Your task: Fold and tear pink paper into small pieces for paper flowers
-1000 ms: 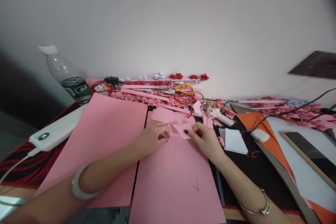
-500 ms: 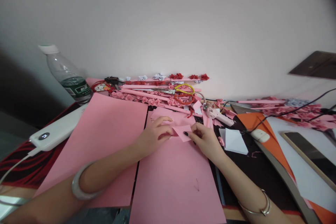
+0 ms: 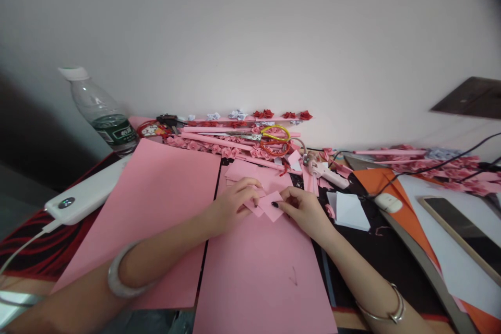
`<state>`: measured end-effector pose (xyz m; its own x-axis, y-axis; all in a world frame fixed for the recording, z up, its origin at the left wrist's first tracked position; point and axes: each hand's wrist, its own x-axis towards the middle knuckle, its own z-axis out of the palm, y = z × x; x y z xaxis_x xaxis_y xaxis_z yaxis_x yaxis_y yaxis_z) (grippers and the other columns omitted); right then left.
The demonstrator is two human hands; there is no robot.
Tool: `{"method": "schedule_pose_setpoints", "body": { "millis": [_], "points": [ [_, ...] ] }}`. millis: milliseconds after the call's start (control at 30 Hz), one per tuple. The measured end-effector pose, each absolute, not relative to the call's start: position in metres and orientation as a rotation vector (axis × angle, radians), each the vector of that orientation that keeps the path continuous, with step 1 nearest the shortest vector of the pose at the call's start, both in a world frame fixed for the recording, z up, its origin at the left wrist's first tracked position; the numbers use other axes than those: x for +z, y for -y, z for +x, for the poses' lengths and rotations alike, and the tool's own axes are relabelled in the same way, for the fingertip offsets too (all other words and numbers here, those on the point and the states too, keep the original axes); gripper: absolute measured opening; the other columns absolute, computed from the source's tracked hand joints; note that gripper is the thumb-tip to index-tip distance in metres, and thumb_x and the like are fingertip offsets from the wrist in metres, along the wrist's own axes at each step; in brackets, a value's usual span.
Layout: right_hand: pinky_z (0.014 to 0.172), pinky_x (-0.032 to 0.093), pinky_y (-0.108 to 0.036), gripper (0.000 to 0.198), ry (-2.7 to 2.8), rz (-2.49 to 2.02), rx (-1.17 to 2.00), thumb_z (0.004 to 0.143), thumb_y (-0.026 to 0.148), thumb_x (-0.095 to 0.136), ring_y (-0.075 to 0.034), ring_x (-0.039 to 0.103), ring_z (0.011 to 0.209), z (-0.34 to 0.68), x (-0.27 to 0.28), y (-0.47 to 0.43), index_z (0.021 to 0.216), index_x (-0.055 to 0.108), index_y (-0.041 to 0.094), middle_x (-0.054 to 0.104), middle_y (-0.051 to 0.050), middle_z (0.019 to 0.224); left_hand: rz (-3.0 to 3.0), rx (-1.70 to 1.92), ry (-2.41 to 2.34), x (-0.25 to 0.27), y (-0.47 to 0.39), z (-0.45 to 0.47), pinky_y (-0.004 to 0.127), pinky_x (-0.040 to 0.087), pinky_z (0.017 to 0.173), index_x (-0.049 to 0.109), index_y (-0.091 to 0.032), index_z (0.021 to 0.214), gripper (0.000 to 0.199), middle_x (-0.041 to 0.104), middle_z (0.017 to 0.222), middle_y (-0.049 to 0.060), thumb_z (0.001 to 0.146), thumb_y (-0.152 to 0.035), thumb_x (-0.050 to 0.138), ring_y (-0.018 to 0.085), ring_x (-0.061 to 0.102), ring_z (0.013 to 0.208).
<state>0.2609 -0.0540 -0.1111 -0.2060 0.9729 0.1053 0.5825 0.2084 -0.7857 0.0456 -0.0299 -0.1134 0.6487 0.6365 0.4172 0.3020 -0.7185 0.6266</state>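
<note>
Between thumb and fingers, my right hand (image 3: 303, 209) pinches a small pink paper square (image 3: 273, 207). My left hand (image 3: 234, 203) is closed on another small pink piece of paper (image 3: 253, 207), whose edge meets the square. Both hands are above a large pink sheet (image 3: 262, 276). Just behind my left hand lies a stack of small pink paper pieces (image 3: 240, 169). To the right of my right hand are white paper squares (image 3: 351, 211).
At the left stand a water bottle (image 3: 105, 109) and a white power bank (image 3: 88, 190). Scissors (image 3: 274, 135), paper flowers (image 3: 238, 114) and a pink glue gun (image 3: 326, 172) lie along the wall. A phone (image 3: 465, 229) and a white earphone case (image 3: 388, 202) are at the right.
The pink square in my right hand has turned and come slightly nearer. A second pink piece now shows at my left fingertips, against the square.
</note>
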Motion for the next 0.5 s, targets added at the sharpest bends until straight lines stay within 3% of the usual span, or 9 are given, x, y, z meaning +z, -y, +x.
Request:
{"method": "schedule_pose_setpoints", "body": {
  "millis": [100,267,500],
  "points": [
    [0.048,0.03,-0.021,0.012,1.878,-1.432,0.822,0.075,0.025,0.055,-0.01,0.039,0.052,0.258,-0.109,0.056,0.066,0.048,0.019,0.045,0.004,0.057,2.29,0.84,-0.706,-0.113,0.033,0.049,0.034,0.036,0.092,0.044,-0.019,0.079,0.016,0.048,0.111,0.008,0.073,-0.008,0.055,0.019,0.045,0.108],
    [0.049,0.029,-0.02,0.008,1.847,-1.441,0.833,0.074,0.022,0.057,-0.01,0.039,0.052,0.254,-0.108,0.058,0.072,0.049,0.019,0.044,0.005,0.057,2.158,0.809,-0.665,-0.106,0.04,0.05,0.038,0.036,0.091,0.038,-0.02,0.087,0.041,0.045,0.117,0.011,0.063,-0.027,0.071,0.023,0.043,0.11],
    [0.049,0.03,-0.021,0.006,1.888,-1.432,0.787,0.073,0.022,0.056,-0.01,0.04,0.052,0.249,-0.107,0.061,0.072,0.051,0.019,0.045,0.005,0.058,2.101,0.785,-0.609,-0.104,0.043,0.051,0.036,0.033,0.095,0.034,-0.02,0.095,0.021,0.042,0.118,0.012,0.081,-0.015,0.048,0.019,0.04,0.114]
  ]
}}
